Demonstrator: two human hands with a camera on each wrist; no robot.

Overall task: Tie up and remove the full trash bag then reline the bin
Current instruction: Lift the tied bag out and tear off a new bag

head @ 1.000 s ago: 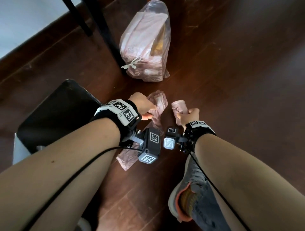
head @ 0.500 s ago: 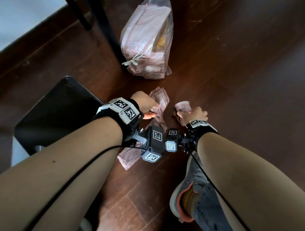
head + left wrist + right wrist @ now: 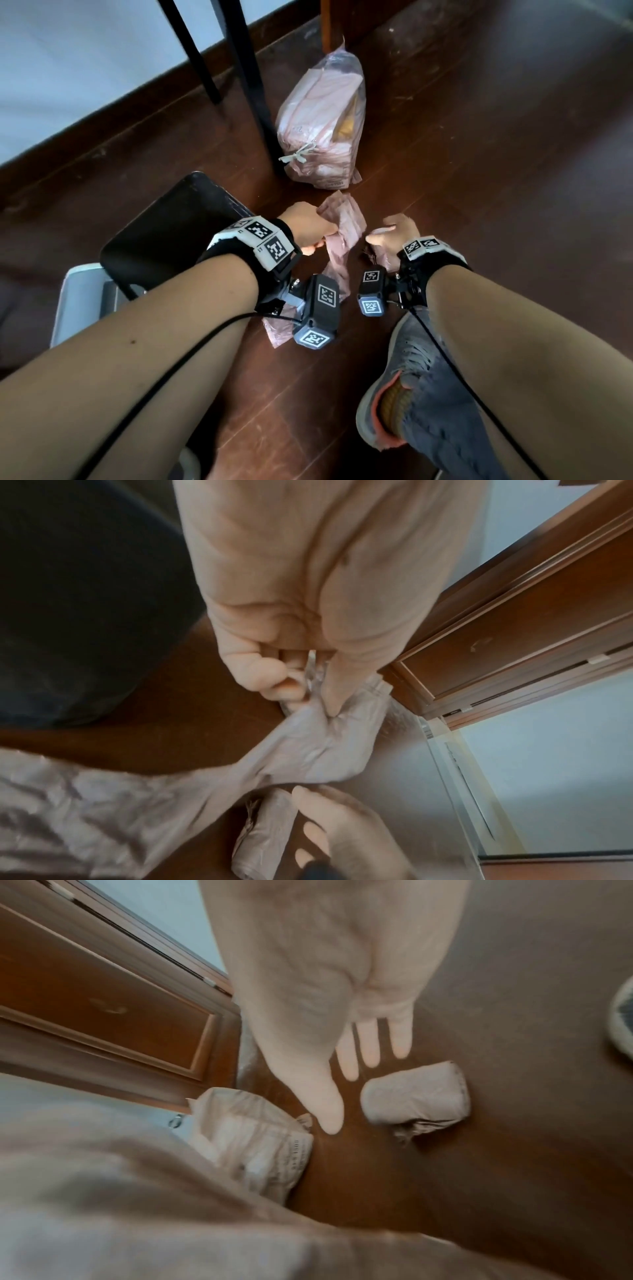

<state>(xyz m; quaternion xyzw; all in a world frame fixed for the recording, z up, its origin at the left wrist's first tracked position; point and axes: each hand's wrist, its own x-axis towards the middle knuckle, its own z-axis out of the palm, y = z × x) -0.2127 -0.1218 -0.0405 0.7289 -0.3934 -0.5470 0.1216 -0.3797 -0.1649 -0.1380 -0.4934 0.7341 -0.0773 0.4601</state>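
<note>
My left hand pinches the crumpled top of a loose pink bin liner, which trails down to the floor past my wrist. The left wrist view shows thumb and fingers pinching the liner. My right hand hovers with straight fingers just above the roll of liners, which lies on the floor. The full pink trash bag, tied with a white knot, lies farther off. The bin, black on top, stands to my left.
Two black furniture legs stand right beside the tied bag. My grey shoe is planted below the right wrist. A white wall and baseboard run along the left, and a wooden door is nearby. The floor is dark wood.
My right hand has let go of the liner roll and straightened its fingers; the roll now lies on the floor. My left hand still holds the loose liner.
</note>
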